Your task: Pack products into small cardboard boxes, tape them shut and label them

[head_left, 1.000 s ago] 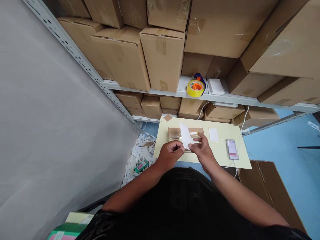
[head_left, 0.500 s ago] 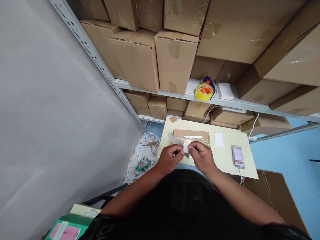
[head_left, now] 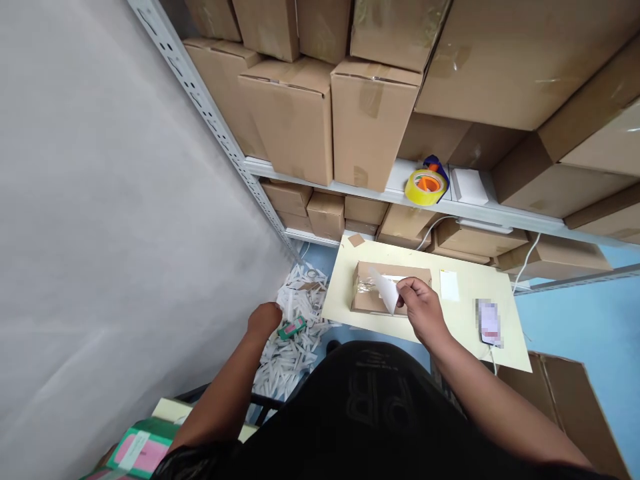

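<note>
My right hand (head_left: 423,310) pinches the edge of a white paper label (head_left: 387,291), which curls and stands tilted above a cardboard box (head_left: 363,303). Clear tape shines on the box's top, and the box lies on a pale yellow table (head_left: 345,293). Off to the left, away from the table, my left hand (head_left: 265,320) hangs above a heap of white paper strips (head_left: 285,363). Its fingers are curled under in a fist, and whatever they hold, if anything, is hidden. Beside it on the heap lies a small green and pink box (head_left: 292,328).
A white card (head_left: 449,285) and a phone (head_left: 489,323) with a cable lie on the table's right part. Shelves (head_left: 320,183) of cardboard boxes stand behind, with a yellow tape dispenser (head_left: 425,188) and a white paper stack (head_left: 469,187). A grey wall (head_left: 125,233) borders the left.
My hands have parted. The left has let go of the label and swung left over the strips. The right keeps the label, shifted slightly right, and the box shows more fully.
</note>
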Motion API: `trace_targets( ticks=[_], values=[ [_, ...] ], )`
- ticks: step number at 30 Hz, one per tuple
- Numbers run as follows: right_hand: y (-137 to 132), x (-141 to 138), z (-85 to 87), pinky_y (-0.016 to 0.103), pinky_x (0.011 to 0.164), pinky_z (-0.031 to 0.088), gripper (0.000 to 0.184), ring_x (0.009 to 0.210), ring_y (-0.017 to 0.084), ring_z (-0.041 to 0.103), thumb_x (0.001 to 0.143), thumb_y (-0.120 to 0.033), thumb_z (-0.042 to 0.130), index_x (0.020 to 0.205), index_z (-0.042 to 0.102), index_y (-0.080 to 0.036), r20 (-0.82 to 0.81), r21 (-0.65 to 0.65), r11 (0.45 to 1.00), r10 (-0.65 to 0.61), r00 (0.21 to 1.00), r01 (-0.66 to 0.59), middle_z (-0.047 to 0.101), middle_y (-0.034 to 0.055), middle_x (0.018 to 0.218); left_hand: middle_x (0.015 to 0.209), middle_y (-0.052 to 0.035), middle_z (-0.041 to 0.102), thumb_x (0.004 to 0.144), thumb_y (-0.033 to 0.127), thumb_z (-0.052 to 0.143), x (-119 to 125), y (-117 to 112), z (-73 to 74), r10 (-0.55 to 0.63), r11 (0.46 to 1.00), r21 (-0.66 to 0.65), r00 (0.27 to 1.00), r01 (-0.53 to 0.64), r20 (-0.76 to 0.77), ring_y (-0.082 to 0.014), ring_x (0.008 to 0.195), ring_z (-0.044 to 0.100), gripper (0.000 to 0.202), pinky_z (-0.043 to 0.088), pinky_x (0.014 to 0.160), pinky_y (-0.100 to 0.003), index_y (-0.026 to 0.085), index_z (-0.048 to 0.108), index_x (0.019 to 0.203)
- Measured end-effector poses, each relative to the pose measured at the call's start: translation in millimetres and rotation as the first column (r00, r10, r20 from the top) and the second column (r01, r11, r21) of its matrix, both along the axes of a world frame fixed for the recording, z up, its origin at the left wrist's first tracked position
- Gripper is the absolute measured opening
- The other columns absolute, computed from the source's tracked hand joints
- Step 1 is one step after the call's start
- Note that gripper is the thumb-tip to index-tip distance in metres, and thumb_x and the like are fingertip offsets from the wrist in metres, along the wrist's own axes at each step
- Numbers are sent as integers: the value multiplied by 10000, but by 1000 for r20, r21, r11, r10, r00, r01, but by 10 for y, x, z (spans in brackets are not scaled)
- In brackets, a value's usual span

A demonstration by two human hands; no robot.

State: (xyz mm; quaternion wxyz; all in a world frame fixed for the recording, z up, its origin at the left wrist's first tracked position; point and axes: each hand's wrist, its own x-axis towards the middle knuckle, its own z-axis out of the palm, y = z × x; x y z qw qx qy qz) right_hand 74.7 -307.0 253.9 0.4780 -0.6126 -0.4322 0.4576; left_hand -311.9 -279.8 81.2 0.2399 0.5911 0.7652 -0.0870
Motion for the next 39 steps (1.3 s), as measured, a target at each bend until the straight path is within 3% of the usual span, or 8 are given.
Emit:
trace_targets(
  ticks=[3,7,14,19,24,28,31,39],
  values=[
    [12,-38,-27,284,617,419,217,604,145,526,848,-432,679,787,661,-225,-16,-9,1000,5,1000,-5,584,-35,616,1094,-234,737,873,192,495,-30,51,14,-15,1000,10,996,16,-83,-358,1033,700,295,499,853,-415,121,745,1014],
    [3,-97,-60,277,593,411,242,578,140,510,837,-459,696,785,650,-227,-71,-37,999,-1,997,-2,571,-43,603,1089,-195,735,938,228,416,224,143,165,-113,975,173,984,137,-138,-324,1024,693,373,501,855,-403,136,704,1156],
    [-55,-117,-137,275,596,420,264,576,140,517,849,-485,694,800,653,-229,-68,-47,999,2,998,-5,584,-40,613,993,-115,730,923,150,438,680,300,558,-272,887,394,962,242,21,-255,976,686,304,500,862,-343,184,737,886],
    [-31,-138,-135,280,616,444,287,593,141,557,852,-507,697,812,648,-227,-134,-73,997,-17,991,8,630,-26,656,1051,-68,721,938,191,490,1152,80,1073,-514,700,678,818,225,259,-215,1003,668,219,504,916,-329,206,688,1030],
    [-9,-229,-102,295,638,477,298,609,151,592,812,-504,728,809,631,-222,-259,-112,993,-54,964,26,676,-4,698,1086,-99,696,870,451,704,1760,-174,1440,-767,420,843,628,336,132,-265,1000,639,348,498,888,-402,183,626,1076],
    [-1,-243,-88,306,641,492,284,614,159,597,791,-486,732,809,614,-228,-339,-127,991,-88,937,47,675,-3,697,956,-78,685,973,361,598,1974,-104,1460,-807,306,826,589,474,-39,-249,898,620,179,457,791,-403,186,615,939],
    [7,-205,-84,295,643,477,268,610,151,578,788,-468,727,789,598,-233,-352,-121,990,-113,929,74,642,-18,664,841,-56,650,1000,269,533,2006,-37,1426,-820,275,806,566,524,-89,-227,829,601,180,423,758,-391,195,602,852],
    [-34,-129,10,281,583,435,282,547,134,538,715,-423,777,776,589,-223,-488,-229,973,-148,860,38,653,-2,643,760,-52,626,979,216,529,2096,14,1378,-799,243,841,591,483,-109,-214,780,592,215,403,735,-379,200,579,771]
  ],
)
